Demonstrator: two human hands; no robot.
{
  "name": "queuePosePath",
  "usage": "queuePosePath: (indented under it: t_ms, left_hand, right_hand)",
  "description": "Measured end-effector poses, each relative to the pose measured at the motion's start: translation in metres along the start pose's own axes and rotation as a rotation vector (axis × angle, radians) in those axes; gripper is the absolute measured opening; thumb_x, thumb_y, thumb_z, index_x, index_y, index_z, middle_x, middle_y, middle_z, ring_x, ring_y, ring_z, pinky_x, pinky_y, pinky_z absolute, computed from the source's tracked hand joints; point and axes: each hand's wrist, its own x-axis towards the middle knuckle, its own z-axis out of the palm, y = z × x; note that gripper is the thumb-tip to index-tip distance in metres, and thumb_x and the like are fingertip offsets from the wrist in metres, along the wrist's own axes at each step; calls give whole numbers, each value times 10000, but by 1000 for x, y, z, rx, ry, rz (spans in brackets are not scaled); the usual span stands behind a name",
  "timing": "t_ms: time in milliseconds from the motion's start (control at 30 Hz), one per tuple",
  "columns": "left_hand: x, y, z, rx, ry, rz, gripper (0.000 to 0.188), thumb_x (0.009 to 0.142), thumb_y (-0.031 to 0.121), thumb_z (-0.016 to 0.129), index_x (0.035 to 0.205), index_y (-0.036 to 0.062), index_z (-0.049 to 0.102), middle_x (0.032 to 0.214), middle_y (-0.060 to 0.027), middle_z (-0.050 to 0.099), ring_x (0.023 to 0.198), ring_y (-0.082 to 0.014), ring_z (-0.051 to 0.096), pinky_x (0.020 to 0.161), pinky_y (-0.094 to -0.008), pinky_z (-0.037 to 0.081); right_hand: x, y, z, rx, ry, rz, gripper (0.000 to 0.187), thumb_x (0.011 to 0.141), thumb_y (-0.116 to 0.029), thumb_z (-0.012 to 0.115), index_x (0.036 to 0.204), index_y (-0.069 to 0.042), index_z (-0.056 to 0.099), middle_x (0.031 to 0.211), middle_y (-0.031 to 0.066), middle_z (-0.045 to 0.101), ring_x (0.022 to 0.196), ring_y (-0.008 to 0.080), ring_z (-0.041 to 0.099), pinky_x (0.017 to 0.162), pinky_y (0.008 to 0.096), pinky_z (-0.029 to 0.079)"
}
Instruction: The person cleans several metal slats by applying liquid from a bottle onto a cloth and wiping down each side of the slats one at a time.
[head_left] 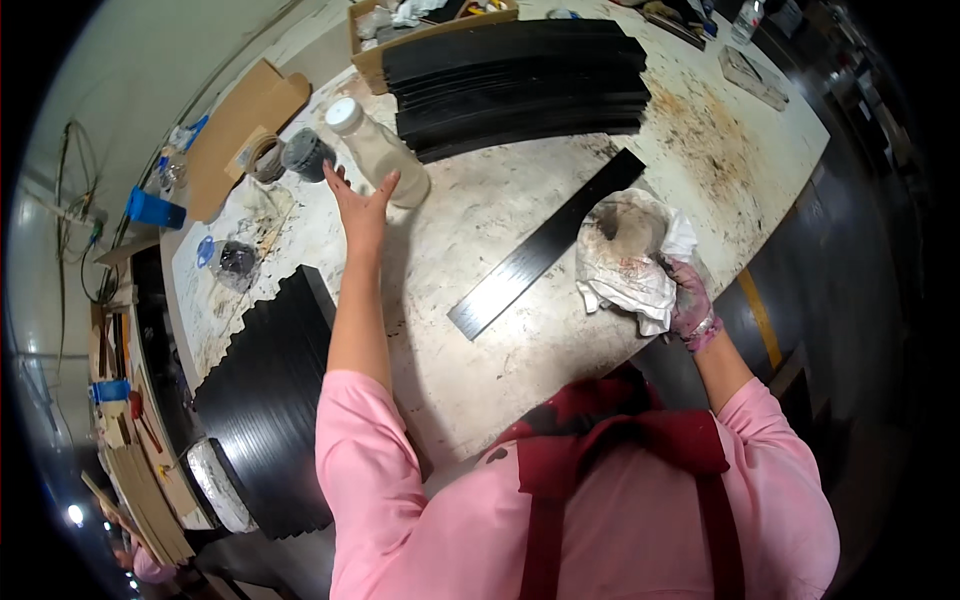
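Note:
My bare left hand [360, 212] is open, thumb and fingers spread, close to the near side of a clear bottle [395, 165] with a white cap. I cannot tell whether it touches the bottle. A dark-filled jar [307, 153] stands just left of the bottle. My right hand [690, 305], in a stained pinkish glove, grips the edge of a crumpled white cloth [625, 285] with brown stains. This cloth lies over the table's right edge area, beside a long black strip [545, 245] set diagonally on the white tabletop [480, 390].
Black strips [515, 85] are stacked at the back, and more black strips [275, 400] fan out at the left. A cardboard box [370, 65], a cardboard sheet [240, 130], a blue cup [155, 208] and a small tub of dark stuff [237, 262] sit around the edges.

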Motion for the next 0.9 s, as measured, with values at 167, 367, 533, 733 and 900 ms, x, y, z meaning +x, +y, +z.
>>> queuePosePath:
  t_ms: [167, 367, 533, 733, 900]
  left_hand:
    - [12, 3, 28, -90, -195, 70, 936, 694, 341, 798, 1391, -26, 292, 1307, -215, 471, 1180, -314, 497, 987, -369, 396]
    - [-45, 55, 11, 273, -435, 437, 733, 616, 236, 784, 1276, 77, 508, 1199, -168, 530, 1072, -342, 530, 923, -403, 428]
    - [-114, 91, -22, 575, -673, 772, 729, 573, 62, 713, 1269, 196, 545, 1134, -63, 567, 1038, -256, 532, 849, -402, 396]
    - [-116, 110, -43, 790, -597, 852, 766, 559, 66, 746, 1282, 218, 541, 1063, -63, 573, 1025, -256, 535, 842, -414, 395]
    - [-110, 118, -55, 884, -585, 887, 813, 547, 78, 790, 1296, 239, 517, 1035, -49, 556, 1016, -243, 531, 840, -413, 400]
  right_hand:
    - [-1, 19, -1, -195, 71, 15, 358, 974, -188, 464, 1226, 59, 522, 1229, 209, 581, 1123, 348, 582, 991, 492, 460]
    - [5, 23, 3, -160, 120, 84, 348, 993, -175, 420, 1252, 42, 502, 1213, 177, 595, 1095, 313, 604, 959, 440, 492]
    - [1, 44, 38, -1040, -61, -99, 352, 995, -141, 398, 1292, 33, 474, 1258, 151, 569, 1117, 265, 582, 999, 377, 453]
    - [2, 56, 39, -682, -6, -3, 368, 936, 31, 418, 1302, 38, 456, 1255, 151, 566, 1140, 230, 565, 1028, 371, 443]
    - [-2, 55, 30, -769, -17, -35, 355, 994, -46, 326, 1308, 82, 429, 1299, 188, 529, 1173, 278, 551, 1048, 397, 430]
